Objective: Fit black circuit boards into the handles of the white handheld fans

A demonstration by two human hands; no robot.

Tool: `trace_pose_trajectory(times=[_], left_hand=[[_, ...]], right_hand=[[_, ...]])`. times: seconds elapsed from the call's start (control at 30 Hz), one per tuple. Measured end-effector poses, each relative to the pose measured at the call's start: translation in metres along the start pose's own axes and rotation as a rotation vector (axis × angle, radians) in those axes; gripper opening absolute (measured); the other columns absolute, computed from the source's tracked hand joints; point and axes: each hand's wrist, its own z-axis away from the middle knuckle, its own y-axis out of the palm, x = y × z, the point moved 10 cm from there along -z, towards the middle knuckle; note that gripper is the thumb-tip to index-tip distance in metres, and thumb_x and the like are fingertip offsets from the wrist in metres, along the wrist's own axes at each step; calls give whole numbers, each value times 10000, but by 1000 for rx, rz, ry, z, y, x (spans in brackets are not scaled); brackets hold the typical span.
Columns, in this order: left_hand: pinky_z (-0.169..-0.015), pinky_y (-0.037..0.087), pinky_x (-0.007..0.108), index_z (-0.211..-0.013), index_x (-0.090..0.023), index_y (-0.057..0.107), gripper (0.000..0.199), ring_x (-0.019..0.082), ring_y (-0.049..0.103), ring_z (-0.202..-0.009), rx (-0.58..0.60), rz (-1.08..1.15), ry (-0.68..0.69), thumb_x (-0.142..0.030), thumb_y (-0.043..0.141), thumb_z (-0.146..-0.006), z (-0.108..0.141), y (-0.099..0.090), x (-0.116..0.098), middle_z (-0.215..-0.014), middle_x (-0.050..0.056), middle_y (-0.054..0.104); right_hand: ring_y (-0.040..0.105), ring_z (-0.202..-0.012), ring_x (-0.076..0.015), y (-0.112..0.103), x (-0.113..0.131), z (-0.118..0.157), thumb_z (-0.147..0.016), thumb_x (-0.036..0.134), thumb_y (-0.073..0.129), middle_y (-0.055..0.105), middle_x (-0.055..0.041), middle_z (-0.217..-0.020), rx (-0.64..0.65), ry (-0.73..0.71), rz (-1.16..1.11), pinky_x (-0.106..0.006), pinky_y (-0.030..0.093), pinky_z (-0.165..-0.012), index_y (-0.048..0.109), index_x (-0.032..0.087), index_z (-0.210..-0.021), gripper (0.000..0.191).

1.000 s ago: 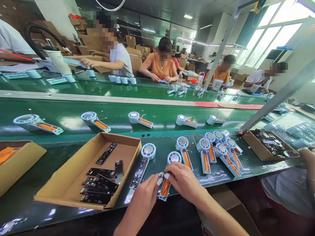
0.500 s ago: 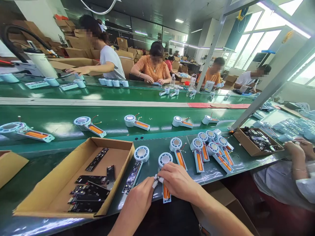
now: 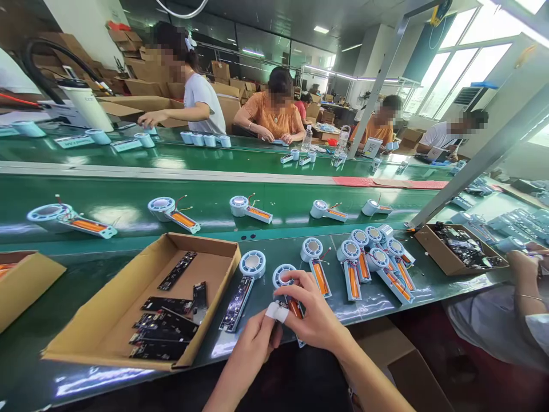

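Light-blue unit (image 3: pixel 283 270), round head, orange strip (image 3: pixel 295 306) in handle, on dark-green counter (image 3: pixel 277 247), partly hidden by right hand (image 3: pixel 311 312). Left hand (image 3: pixel 255 339) meets right over handle, white-wrapped tips close together. Grip: left fingers curled, right thumb and forefinger somewhat parted; cannot tell what, if anything, they pinch. Just left, second unit (image 3: pixel 253 264) with black circuit board (image 3: pixel 237 304) along handle. Beside it, cardboard tray (image 3: pixel 107 309) holding loose boards (image 3: pixel 167 335).
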Motion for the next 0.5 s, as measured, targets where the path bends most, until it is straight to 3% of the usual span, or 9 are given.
trace_pose_trajectory(times=[0.17, 0.37, 0.43, 0.5], left_hand=[[-461, 239, 224, -648, -206, 514, 580, 101, 327, -505, -1, -117, 156, -768, 522, -788, -2, 4, -10, -544, -67, 397], [-401, 189, 219, -783, -189, 589, 556, 83, 299, -430, -49, -73, 119, -729, 470, -841, -5, -10, 11, -563, -59, 466], [-392, 195, 216, -815, -181, 610, 533, 81, 315, -426, -71, -72, 115, -699, 487, -850, -3, -16, 16, -588, -41, 517], [-382, 221, 219, -870, -176, 632, 520, 90, 349, -425, -124, -99, 135, -680, 504, -847, -1, -24, 16, -609, -20, 570]], right_hand=[[567, -1086, -233, 1, -3, -4, -834, 123, 668, 602, -79, -1195, -106, 77, -56, -387, 484, -963, 724, 230, -935, 157], [621, -1069, -224, -38, -21, 6, -937, 239, 547, 662, -85, -1141, -260, 93, -176, -356, 513, -893, 671, 221, -1080, 190], [622, -1068, -231, -48, -30, 14, -925, 239, 570, 662, -85, -1165, -236, 166, -51, -369, 513, -905, 655, 227, -1138, 230], [628, -1062, -236, -47, -35, 21, -903, 204, 606, 675, -74, -1159, -127, 241, 96, -378, 513, -916, 634, 237, -1213, 313]])
